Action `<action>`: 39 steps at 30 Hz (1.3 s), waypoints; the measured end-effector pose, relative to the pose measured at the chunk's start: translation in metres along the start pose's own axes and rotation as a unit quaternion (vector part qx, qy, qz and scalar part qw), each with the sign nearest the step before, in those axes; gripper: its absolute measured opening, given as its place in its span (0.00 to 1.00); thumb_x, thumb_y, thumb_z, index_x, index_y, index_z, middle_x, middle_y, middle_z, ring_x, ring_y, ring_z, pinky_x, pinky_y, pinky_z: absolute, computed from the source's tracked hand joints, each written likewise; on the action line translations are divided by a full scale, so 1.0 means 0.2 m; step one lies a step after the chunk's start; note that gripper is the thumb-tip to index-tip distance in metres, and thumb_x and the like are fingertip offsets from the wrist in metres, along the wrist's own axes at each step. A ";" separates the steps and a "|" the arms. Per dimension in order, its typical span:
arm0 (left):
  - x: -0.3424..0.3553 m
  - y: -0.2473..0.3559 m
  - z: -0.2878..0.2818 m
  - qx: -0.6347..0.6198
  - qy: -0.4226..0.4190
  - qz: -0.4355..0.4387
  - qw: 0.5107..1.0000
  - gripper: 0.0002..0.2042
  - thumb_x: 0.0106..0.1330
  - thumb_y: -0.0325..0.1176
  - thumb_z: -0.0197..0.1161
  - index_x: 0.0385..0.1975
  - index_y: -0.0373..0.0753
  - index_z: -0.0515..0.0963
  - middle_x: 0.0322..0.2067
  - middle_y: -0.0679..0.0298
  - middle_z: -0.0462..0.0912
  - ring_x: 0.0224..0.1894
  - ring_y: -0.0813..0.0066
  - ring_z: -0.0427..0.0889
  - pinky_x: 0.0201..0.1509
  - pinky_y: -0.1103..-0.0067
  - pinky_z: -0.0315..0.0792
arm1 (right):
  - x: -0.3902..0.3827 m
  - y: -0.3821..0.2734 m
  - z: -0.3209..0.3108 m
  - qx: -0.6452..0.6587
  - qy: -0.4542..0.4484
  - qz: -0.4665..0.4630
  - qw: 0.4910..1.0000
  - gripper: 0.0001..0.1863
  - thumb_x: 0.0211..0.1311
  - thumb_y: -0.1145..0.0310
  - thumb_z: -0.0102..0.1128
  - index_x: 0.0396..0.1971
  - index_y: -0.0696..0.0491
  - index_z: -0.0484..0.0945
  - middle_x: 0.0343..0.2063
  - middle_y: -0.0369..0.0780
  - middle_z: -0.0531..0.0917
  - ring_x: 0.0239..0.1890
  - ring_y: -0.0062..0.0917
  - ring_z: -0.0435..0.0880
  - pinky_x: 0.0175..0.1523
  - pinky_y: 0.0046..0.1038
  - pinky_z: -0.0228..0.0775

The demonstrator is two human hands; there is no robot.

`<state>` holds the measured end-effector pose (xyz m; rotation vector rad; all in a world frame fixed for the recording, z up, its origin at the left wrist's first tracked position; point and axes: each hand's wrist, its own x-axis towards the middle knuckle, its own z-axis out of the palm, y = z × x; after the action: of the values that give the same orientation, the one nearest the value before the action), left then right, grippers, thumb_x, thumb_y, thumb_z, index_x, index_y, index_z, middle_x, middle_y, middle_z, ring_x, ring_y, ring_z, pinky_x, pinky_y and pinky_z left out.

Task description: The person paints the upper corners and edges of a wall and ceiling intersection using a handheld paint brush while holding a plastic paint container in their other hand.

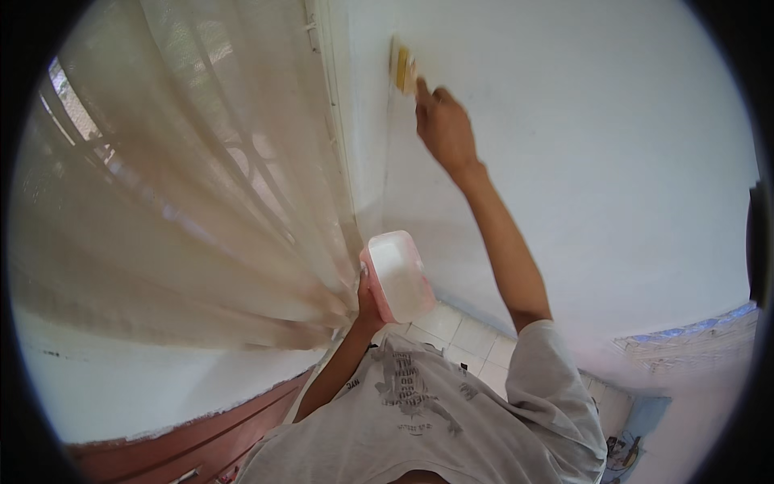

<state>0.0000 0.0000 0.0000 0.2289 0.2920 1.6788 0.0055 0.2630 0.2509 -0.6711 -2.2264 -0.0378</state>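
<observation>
My right hand [446,125] is raised at the end of an outstretched arm, its fingers closed round the handle of a paintbrush [402,68]. The brush has a yellow band, and its bristles touch the white wall [564,145] close to the corner by the window. Lower down, in front of my chest, my left hand [368,297] grips a pink rectangular plastic container [379,292] by its side. Whitish paint or liquid shows inside the container, which is tilted toward the view. Most of the left fingers are hidden beneath it.
A sheer beige curtain [185,185] hangs over a window on the left, next to the window frame [334,121]. Below it is a reddish-brown wooden surface [210,431]. Pale floor tiles [468,335] lie under me. A dark object [758,242] stands at the right edge.
</observation>
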 end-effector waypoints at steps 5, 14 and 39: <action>0.01 0.16 -0.08 0.034 0.007 -0.060 0.998 0.39 0.77 0.67 0.35 0.78 0.45 0.57 0.69 0.55 0.71 0.68 0.53 0.75 0.71 0.51 0.72 | -0.52 -0.03 0.44 0.021 -0.069 0.114 0.991 0.22 0.65 0.77 0.59 0.60 0.58 0.79 0.29 0.50 0.79 0.31 0.46 0.83 0.37 0.44 0.79; -0.04 0.35 -0.03 0.124 -0.012 -0.057 0.991 0.36 0.79 0.63 0.32 0.79 0.46 0.56 0.71 0.55 0.70 0.69 0.53 0.74 0.72 0.51 0.71 | -0.39 -0.16 0.06 0.085 0.090 0.074 0.990 0.15 0.64 0.79 0.64 0.51 0.57 0.87 0.22 0.47 0.77 0.22 0.39 0.77 0.30 0.38 0.71; -0.06 0.24 -0.20 0.101 0.061 -0.095 0.988 0.36 0.80 0.62 0.36 0.78 0.43 0.57 0.72 0.56 0.68 0.71 0.55 0.72 0.76 0.58 0.66 | -1.07 0.07 0.62 0.058 -0.110 0.192 0.973 0.20 0.68 0.71 0.58 0.59 0.54 0.80 0.34 0.48 0.82 0.29 0.46 0.84 0.36 0.46 0.80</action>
<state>-0.0561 -0.0196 -0.0229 0.2419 0.5605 1.4765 0.0419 0.2070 0.0124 -1.0722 -2.2457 0.3748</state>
